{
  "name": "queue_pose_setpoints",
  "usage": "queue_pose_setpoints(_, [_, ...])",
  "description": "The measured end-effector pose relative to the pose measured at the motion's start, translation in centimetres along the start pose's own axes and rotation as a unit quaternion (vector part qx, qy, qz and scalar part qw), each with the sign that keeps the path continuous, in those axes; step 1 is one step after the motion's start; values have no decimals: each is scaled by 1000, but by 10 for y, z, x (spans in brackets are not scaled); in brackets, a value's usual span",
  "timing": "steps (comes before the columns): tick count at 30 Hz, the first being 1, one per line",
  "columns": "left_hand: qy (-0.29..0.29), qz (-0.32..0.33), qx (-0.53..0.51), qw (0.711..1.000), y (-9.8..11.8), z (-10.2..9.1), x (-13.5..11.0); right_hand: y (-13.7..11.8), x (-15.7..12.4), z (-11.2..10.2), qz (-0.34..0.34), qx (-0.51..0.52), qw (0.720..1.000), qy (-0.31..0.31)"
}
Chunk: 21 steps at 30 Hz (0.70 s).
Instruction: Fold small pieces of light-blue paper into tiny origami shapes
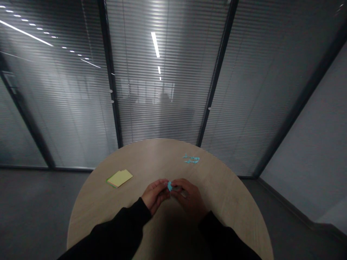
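A small piece of blue paper (pixel 169 186) is pinched between the fingertips of both hands over the middle of a round light-wood table (pixel 227 202). My left hand (pixel 155 195) grips it from the left with curled fingers. My right hand (pixel 188 199) grips it from the right, fingers closed over it. Both arms wear black sleeves. Most of the paper is hidden by the fingers.
Several small blue paper scraps (pixel 191 159) lie on the far right part of the table. A stack of yellow and green paper squares (pixel 119 178) lies at the left. Glass walls with blinds (pixel 162 90) stand behind the table, grey floor around it.
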<state>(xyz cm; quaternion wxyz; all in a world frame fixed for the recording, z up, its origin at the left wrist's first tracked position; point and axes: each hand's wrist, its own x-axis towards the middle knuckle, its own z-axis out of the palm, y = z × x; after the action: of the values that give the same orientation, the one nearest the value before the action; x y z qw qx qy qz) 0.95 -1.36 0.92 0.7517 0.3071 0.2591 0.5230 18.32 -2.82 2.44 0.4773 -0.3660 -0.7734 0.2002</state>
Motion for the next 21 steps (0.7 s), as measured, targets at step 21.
queue_pose_setpoints(21, [-19, 131, 254, 958, 0, -2, 0, 1, -1, 9, 97, 44, 992, 60])
